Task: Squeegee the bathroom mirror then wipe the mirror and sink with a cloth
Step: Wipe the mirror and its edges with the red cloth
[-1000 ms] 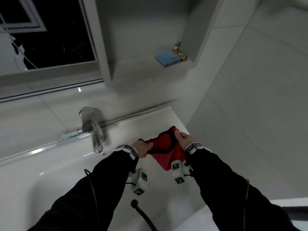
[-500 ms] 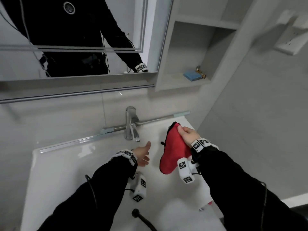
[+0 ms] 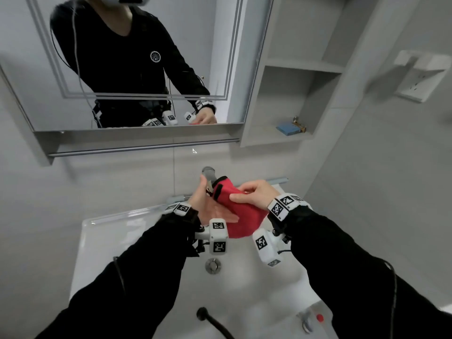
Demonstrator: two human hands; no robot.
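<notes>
A red cloth [image 3: 244, 216] with a black trim is bunched up above the white sink [image 3: 110, 241], just in front of the chrome faucet [image 3: 208, 172]. My left hand [image 3: 208, 206] lies flat beneath and beside the cloth, palm turned to it, fingers straight and thumb up. My right hand [image 3: 259, 194] pinches the cloth's top between thumb and fingers. The mirror [image 3: 195, 45] hangs above and reflects my torso and both hands. No squeegee is in sight.
A metal rail [image 3: 144, 149] runs under the mirror cabinet. The open niche to the right holds a blue pad [image 3: 287, 128]. A wall socket [image 3: 420, 77] sits on the right wall. The drain [image 3: 213, 265] and a black hose [image 3: 210, 321] are in the basin; a small red-capped item [image 3: 319, 318] is on its right corner.
My view tilted up, bringing the mirror into sight. The left hand, which had let go of the cloth, came back flat under it. Both hands and the cloth rose toward the faucet.
</notes>
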